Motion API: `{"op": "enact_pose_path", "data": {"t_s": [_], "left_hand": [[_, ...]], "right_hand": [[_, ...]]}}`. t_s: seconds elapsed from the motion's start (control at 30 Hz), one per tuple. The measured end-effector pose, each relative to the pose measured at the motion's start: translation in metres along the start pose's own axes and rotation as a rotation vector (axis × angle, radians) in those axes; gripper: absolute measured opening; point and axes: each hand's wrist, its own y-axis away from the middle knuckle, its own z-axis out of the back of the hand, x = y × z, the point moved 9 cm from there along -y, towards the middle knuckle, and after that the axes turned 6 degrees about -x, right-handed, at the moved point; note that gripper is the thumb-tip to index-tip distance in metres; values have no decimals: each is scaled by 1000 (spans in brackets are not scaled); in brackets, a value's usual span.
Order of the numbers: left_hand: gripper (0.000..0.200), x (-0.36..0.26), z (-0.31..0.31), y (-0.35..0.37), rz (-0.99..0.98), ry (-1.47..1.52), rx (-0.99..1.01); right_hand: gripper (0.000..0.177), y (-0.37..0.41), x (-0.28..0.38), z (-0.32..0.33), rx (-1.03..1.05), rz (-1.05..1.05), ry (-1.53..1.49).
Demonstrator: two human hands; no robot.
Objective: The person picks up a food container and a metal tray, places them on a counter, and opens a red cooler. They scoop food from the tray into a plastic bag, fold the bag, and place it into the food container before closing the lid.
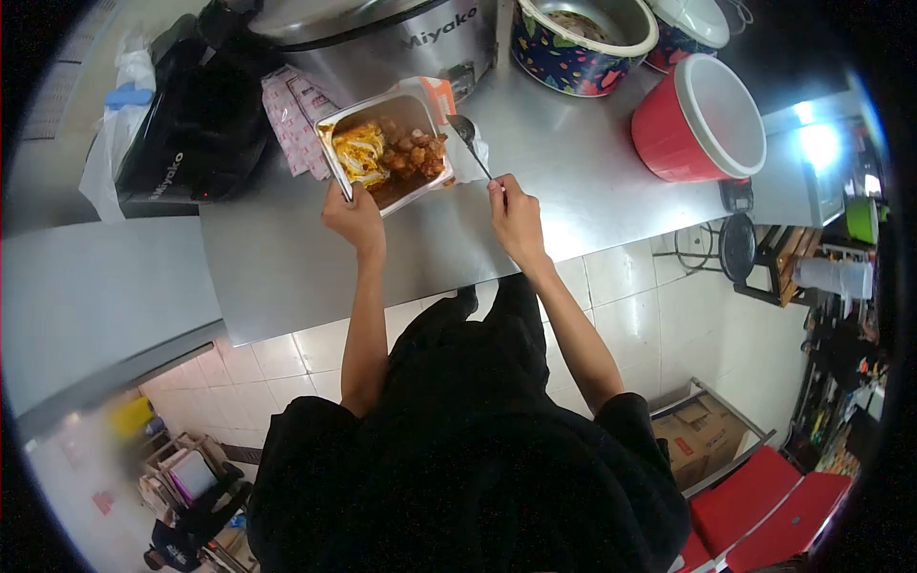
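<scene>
My left hand [355,218] grips the near left corner of a small rectangular food container [418,195], tilted over the steel counter. Inside lie a yellow egg-like food [360,155] with pale streaks of sauce and browned chunks [415,155] in reddish sauce. An orange-and-white piece [438,96] shows at the container's far right corner. Between the fingers of my right hand [517,222] is the handle of a metal spoon [464,130]. Its bowl is just beside the container's right side, above a white paper or wrapper [472,164].
Behind the container stands a large Miyako cooker [392,57], with pink-patterned packets [288,122] beside it. A black Miyako appliance [205,143] is at left. Farther right are a floral pot [564,72] and a red bucket with a white lid [669,124]. The counter's front edge [420,301] lies near my body.
</scene>
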Motion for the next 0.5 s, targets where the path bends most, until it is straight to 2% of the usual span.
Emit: {"op": "enact_pose_path", "data": {"t_s": [0.07, 0.13, 0.17, 0.23, 0.3, 0.43, 0.5], "left_hand": [[5, 4, 7, -6, 8, -27, -16], [7, 11, 15, -12, 15, -58, -28], [4, 10, 15, -15, -25, -66, -5], [1, 10, 16, -19, -65, -74, 9], [6, 12, 13, -21, -42, -230, 76], [11, 3, 10, -23, -127, -250, 133], [12, -12, 7, -21, -144, -183, 193]], "right_hand": [[15, -6, -3, -5, -26, 21, 68], [18, -8, -2, -17, 13, 133, 336], [18, -6, -6, -21, 20, 139, 333], [22, 0, -19, -38, 164, 170, 561], [21, 8, -21, -41, 240, 175, 606], [17, 27, -14, -42, 469, 203, 710], [17, 25, -1, -24, 418, 153, 659]]}}
